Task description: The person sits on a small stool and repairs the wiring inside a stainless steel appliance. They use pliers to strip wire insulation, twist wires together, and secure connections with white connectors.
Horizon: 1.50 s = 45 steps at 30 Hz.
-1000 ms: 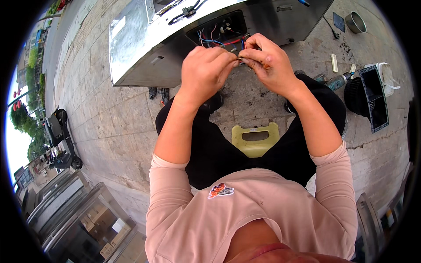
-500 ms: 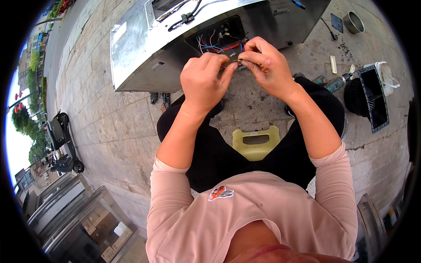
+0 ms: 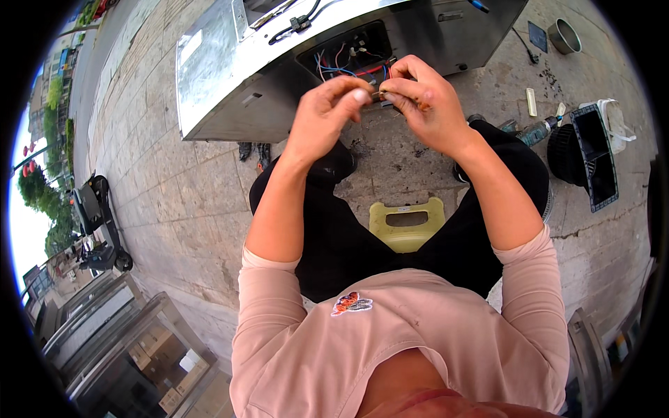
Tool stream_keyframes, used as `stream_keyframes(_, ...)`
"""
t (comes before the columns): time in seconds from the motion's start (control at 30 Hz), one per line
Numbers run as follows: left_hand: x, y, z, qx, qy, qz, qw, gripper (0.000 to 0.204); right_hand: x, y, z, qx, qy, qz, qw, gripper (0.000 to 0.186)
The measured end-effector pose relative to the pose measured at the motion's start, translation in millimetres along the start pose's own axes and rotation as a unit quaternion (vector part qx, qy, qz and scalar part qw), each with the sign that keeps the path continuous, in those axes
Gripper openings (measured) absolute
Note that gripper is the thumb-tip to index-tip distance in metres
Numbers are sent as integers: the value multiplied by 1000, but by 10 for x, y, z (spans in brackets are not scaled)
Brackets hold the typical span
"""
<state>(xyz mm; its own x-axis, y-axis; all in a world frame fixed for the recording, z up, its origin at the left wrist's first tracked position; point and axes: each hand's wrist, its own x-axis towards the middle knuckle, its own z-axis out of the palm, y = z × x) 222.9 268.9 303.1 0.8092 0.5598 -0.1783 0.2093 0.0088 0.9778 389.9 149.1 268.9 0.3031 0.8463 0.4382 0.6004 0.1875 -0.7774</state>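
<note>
My right hand is closed in a pinch at the end of a wire. A tiny brass-coloured piece shows at its fingertips. Red and blue wires run up beside these fingers. My left hand is just left of it, fingers curled and thumb against the index finger. What it pinches, if anything, is too small and blurred to make out. Both hands are in front of a metal cabinet, near its recessed opening, where more coloured wires hang loose.
A yellow-green plastic stool stands between my legs. To the right on the paving are a metal pot, a clear bottle, a black divided tray and a white bucket. A black cable lies on the cabinet top.
My left hand has turned, its thumb rising and its fingertips shifting slightly away from the right hand's pinch. My right hand stays nearly in place.
</note>
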Motion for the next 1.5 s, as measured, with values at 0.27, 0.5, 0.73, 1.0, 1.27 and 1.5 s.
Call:
stream_keyframes(0.27,35,127,42,451,87,367,809,17,-6,2,14,16,-9,19,1000,9)
stream_keyframes(0.5,17,80,68,425,57,304,851,11,15,-47,12,-6,-33,6,999,9)
stream_keyframes(0.73,27,168,10,480,42,310,820,11,14,-98,58,63,-82,113,988,10)
stream_keyframes(1.0,-63,286,-119,611,-16,335,717,18,31,-140,74,26,-145,108,983,11)
stream_keyframes(1.27,324,301,-795,411,104,232,875,21,8,-21,44,138,-63,122,981,15)
stream_keyframes(1.5,706,-15,-1105,558,191,245,770,22,11,-5,69,170,-45,128,976,18)
